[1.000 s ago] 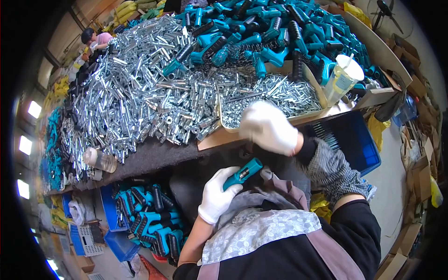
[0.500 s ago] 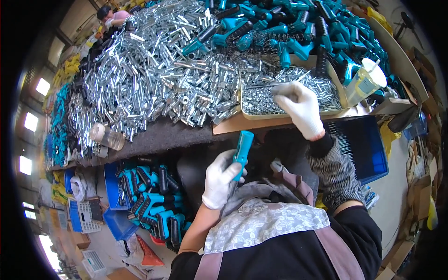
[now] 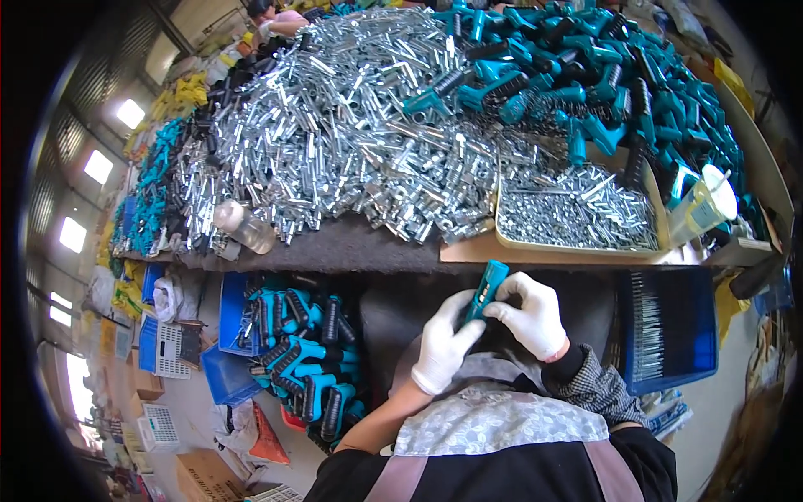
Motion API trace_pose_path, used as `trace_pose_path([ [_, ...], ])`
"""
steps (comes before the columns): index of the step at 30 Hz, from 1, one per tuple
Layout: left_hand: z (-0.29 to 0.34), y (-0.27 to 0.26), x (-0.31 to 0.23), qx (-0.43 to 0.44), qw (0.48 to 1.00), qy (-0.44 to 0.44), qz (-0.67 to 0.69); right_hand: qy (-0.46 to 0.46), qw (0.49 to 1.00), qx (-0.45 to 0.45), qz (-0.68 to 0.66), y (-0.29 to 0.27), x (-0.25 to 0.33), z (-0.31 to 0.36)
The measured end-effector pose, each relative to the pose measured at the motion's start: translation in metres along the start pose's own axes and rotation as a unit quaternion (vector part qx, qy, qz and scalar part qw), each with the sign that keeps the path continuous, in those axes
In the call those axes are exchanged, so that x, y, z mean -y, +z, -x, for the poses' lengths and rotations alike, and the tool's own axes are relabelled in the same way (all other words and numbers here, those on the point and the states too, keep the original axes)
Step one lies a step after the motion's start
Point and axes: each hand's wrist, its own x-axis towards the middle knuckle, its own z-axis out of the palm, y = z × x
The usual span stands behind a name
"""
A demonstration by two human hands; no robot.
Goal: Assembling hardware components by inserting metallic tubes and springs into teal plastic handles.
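Observation:
My left hand point(image 3: 445, 345), in a white glove, grips a teal plastic tool handle point(image 3: 491, 283) above my lap, just off the bench's front edge. The handle stands tilted, its top end up and a slot in its side. My right hand point(image 3: 535, 320), gloved too, meets it from the right, thumb and forefinger pinched against its side. Anything small between those fingertips is hidden. Beyond the hands, a shallow tray point(image 3: 559, 248) of small metal pins and nuts sits at the bench's edge.
Silvery metal sleeves point(image 3: 335, 142) heap over the bench, with teal handles point(image 3: 602, 75) piled at right. A clear bottle point(image 3: 251, 232) and a cup point(image 3: 703, 209) stand near the edge. Blue bins flank me below: one point(image 3: 682, 351) with long screws, another point(image 3: 232, 309) beside black-and-teal handles. Another person point(image 3: 284, 23) is far left.
My right hand has come back from over the tray to the teal handle. The left hand and handle appear further right and lower in view, and the whole view has shifted.

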Motion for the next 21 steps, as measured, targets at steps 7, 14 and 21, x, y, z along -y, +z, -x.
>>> trace_pose_path([
  [7, 0.001, -0.007, -0.015, 0.052, 0.993, -0.070, 0.081, 0.155, 0.957, 0.074, -0.233, 0.000, -0.020, -0.002],
  [14, -0.001, -0.007, -0.022, 0.082, 0.984, -0.116, 0.107, 0.143, 0.954, 0.071, -0.254, 0.008, -0.020, -0.008],
  [21, 0.003, -0.004, -0.004, 0.043, 0.968, -0.125, 0.214, 0.095, 0.973, 0.127, -0.166, 0.013, -0.014, -0.014],
])
